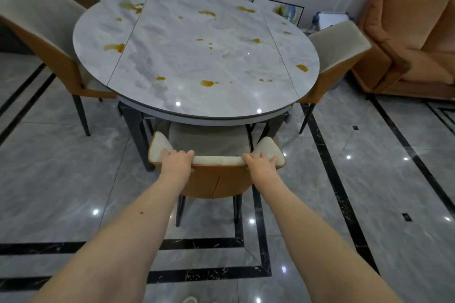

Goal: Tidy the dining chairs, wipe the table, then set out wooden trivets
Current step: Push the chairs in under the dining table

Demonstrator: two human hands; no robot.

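My left hand [176, 161] and right hand [259, 162] grip the top of the near chair [216, 179], fingers [267, 156] curled over its backrest — its seat is already part way under the tabletop [172, 56]. I judge I'm early: the left chair [41, 29] looks askew, orange spills [206, 83] remain unwiped, and no trivets are in sight.

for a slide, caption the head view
Both hands, left hand and right hand, grip the near chair at the stained table.
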